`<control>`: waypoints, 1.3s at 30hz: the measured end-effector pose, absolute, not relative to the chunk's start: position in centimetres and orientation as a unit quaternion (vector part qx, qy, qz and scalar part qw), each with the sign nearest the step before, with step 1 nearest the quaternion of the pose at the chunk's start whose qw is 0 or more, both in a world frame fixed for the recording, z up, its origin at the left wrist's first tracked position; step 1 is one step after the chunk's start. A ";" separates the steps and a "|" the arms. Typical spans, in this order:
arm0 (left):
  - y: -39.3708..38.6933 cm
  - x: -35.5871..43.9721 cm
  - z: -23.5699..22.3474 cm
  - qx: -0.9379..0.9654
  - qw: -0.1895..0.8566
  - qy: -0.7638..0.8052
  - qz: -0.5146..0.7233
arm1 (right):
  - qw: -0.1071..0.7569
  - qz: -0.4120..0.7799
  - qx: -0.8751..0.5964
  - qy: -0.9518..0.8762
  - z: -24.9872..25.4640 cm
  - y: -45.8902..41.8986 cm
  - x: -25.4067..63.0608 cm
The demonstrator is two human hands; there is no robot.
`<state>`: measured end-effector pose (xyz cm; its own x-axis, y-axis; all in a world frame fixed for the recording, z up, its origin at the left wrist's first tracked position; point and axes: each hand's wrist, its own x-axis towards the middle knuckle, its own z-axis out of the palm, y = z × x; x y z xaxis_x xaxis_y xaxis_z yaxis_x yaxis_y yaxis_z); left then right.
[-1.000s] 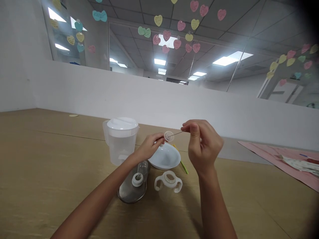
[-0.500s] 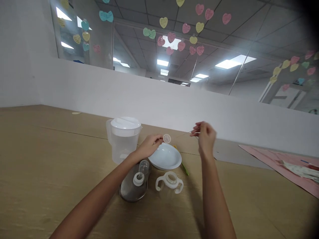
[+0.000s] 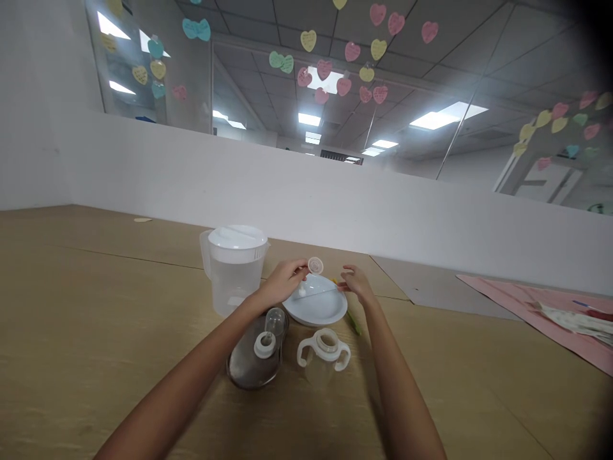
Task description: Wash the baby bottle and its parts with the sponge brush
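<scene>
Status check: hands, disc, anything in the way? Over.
Left hand holding white disc. Right hand holding thin rod over white bowl. Handled bottle in front of bowl, not between hands.

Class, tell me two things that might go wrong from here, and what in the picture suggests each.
The pale disc is held near its edge by the left hand's fingertips, so it might slip and fall. The handled bottle stands open-topped beside the right forearm, so a careless sweep might tip it.

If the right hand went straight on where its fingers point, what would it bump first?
Maybe the round whitish piece in the left hand. Depth is hard to judge, though, so the right hand might touch the bowl first.
</scene>
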<state>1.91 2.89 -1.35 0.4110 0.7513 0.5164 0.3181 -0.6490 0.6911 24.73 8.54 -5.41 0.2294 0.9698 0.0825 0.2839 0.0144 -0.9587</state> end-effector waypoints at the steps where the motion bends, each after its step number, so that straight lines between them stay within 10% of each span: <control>1: 3.0 1.9 -1.5 0.804 0.247 0.332 0.428 | 0.484 0.351 -0.602 -0.529 -4.8 8.2 24.4; 14: 3.7 2.2 -2.4 0.764 0.281 0.355 0.460 | 0.384 0.474 -0.388 -0.691 -0.3 3.6 19.3; 20: 2.8 1.0 -1.7 0.809 0.142 0.450 0.352 | 0.346 0.521 -0.372 -0.686 -1.1 4.0 19.5; 28: 1.5 -0.8 -1.9 0.840 0.223 0.493 0.043 | 0.093 0.311 -0.602 -0.729 -3.0 5.9 21.6; 39: 1.1 0.4 -1.8 0.805 0.198 0.556 -0.064 | 0.057 0.261 -0.607 -0.749 -6.4 7.2 18.6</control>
